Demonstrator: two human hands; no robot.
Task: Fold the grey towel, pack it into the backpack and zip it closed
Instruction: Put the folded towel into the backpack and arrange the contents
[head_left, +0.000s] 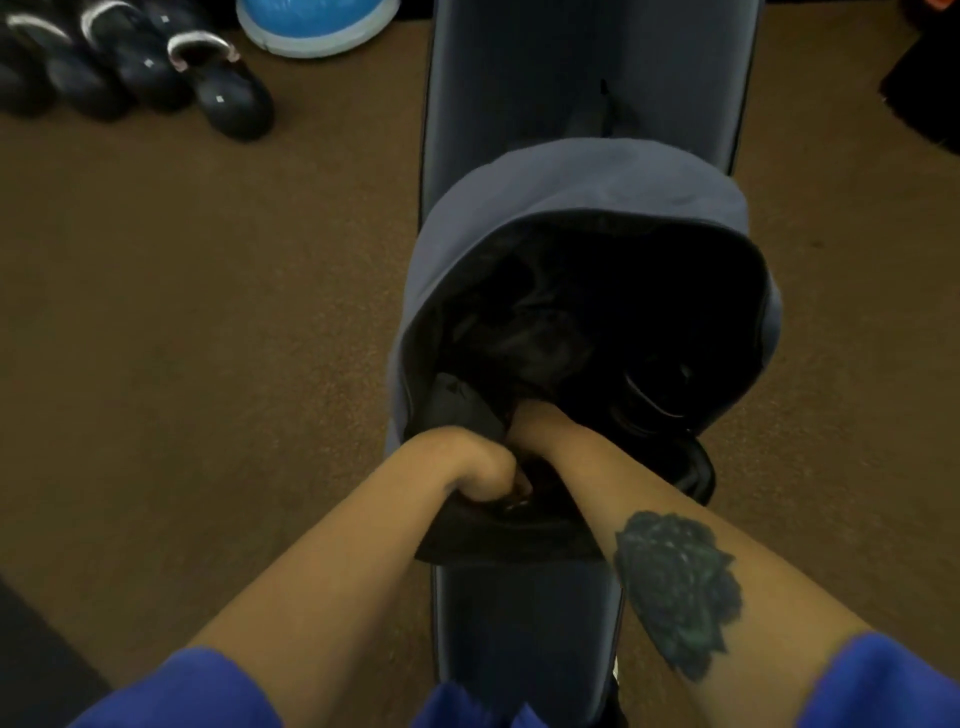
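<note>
The grey-blue backpack (582, 197) lies on a long padded bench with its main compartment wide open and dark inside. My left hand (467, 462) grips the near rim of the opening, fingers curled over the edge. My right hand reaches down into the bag; only its wrist (545, 421) shows and the fingers are hidden inside. A patch of grey fabric, probably the towel (457, 405), shows just inside the opening next to my left hand. The zipper stands undone.
The grey bench (519, 78) runs from near me to the far edge over brown carpet (208, 312). Several dark kettlebells (156, 67) and a blue-and-white dome (311, 26) sit on the floor at far left. A dark object lies at far right.
</note>
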